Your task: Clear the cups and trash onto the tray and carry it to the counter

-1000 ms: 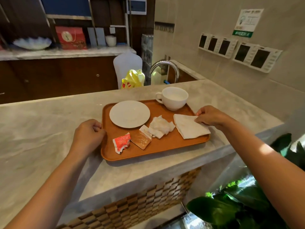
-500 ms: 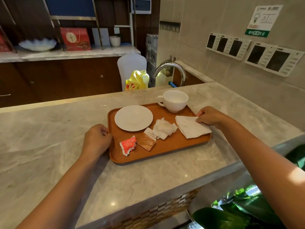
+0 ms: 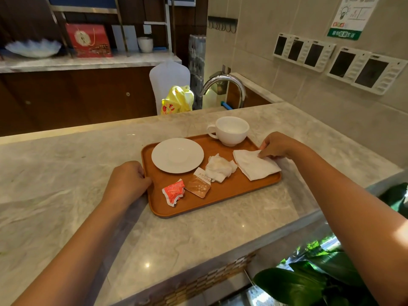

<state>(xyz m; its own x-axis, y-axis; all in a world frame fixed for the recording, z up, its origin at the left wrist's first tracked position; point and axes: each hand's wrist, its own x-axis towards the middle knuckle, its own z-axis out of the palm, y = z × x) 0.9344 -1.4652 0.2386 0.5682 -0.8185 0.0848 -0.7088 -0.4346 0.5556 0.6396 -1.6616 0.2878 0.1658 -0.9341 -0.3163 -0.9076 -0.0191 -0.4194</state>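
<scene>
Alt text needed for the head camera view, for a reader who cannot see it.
Two bare hands, left hand and right hand, grip the ends of an orange tray resting on a marble counter. It carries a white cup, saucer, napkins and two wrappers.

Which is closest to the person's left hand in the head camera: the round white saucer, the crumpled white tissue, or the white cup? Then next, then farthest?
From the left hand, gripping the orange tray's left edge:
1. Round white saucer, at the tray's left side, nearest.
2. Crumpled white tissue, mid-tray.
3. White cup, at the tray's far right corner, farthest.
</scene>
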